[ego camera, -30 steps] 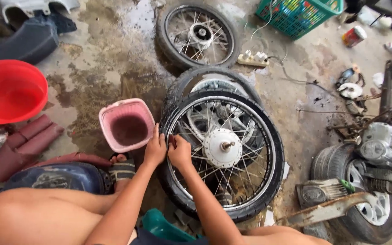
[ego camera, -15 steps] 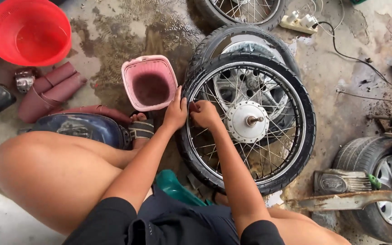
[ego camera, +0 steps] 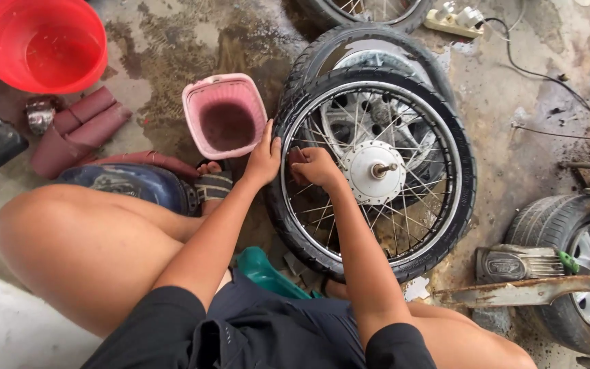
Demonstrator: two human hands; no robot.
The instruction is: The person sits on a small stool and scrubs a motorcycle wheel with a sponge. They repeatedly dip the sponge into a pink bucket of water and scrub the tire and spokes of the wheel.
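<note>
Motorbike repair workshop, work done on the floor. Stained, oily concrete floor with wet patches. Spoked wheel with tyre lies flat, stacked on another tyre; a third wheel at the top edge and a small scooter wheel at right. Rusty metal bar, loose parts and cables scattered around, power strip on the ground. Red basin and pink bucket hold dirty water. Person squats among it all.
</note>
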